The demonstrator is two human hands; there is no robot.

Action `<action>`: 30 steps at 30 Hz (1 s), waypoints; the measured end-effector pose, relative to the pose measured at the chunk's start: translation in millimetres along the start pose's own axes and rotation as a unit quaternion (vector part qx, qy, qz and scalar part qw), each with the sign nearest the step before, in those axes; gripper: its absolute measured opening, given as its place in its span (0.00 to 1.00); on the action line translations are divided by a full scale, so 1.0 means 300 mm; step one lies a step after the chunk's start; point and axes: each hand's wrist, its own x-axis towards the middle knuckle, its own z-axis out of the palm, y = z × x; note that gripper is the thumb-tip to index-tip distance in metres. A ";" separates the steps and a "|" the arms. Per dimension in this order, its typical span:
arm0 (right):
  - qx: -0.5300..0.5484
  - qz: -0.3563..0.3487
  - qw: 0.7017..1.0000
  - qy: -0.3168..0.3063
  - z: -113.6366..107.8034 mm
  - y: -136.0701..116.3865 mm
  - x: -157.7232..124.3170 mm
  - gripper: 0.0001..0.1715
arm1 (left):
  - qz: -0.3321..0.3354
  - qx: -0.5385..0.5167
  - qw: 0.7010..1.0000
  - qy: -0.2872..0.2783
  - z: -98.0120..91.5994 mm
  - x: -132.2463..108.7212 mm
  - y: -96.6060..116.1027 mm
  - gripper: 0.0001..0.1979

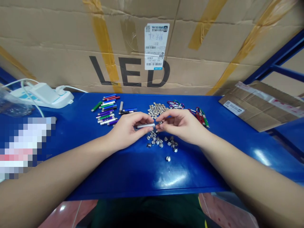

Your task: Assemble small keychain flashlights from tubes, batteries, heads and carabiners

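My left hand (129, 128) pinches a silver flashlight tube (145, 125), held level with one end toward the right. Facing that end, my right hand (181, 125) grips a small metal end cap (161, 122) between thumb and fingertips. A slight gap seems to lie between cap and tube. Under both hands, loose silver end caps (158, 141) are scattered on the table, with a single cap (168, 158) lying nearer to me. Just beyond my fingertips spreads a pile of button cells (156, 109). Coloured flashlight tubes (106, 114) lie in a group beyond my left hand.
Carabiner clips (175, 104) and keychain flashlights (201, 117) lie behind my right hand. A white power strip (47, 96) with cables sits at the left. A cardboard box (258, 106) rests at the right. A large carton (71, 41) walls off the back of the blue table (118, 177).
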 end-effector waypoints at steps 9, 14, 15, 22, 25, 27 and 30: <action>-0.002 -0.040 0.999 0.022 0.032 0.007 0.007 0.11 | -0.037 -0.048 0.998 0.007 0.012 -0.002 0.002 0.11; -0.019 -0.065 0.997 0.031 0.033 0.013 0.006 0.10 | -0.049 -0.057 0.997 0.004 0.015 0.001 0.007 0.12; -0.026 -0.073 0.997 0.031 0.032 0.015 0.007 0.09 | -0.056 -0.056 0.997 0.002 0.014 0.002 0.009 0.12; -0.125 -0.148 0.980 0.041 0.019 0.029 0.010 0.04 | -0.115 -0.090 0.989 -0.017 0.011 0.010 0.021 0.14; -0.141 -0.165 0.975 0.039 0.017 0.032 0.015 0.03 | -0.141 -0.126 0.982 -0.024 0.013 0.015 0.024 0.15; -0.121 -0.152 0.980 0.038 0.018 0.033 0.018 0.03 | -0.150 -0.141 0.978 -0.026 0.014 0.018 0.024 0.16; -0.045 -0.095 0.994 0.029 0.024 0.032 0.022 0.06 | -0.143 -0.143 0.979 -0.023 0.015 0.017 0.022 0.15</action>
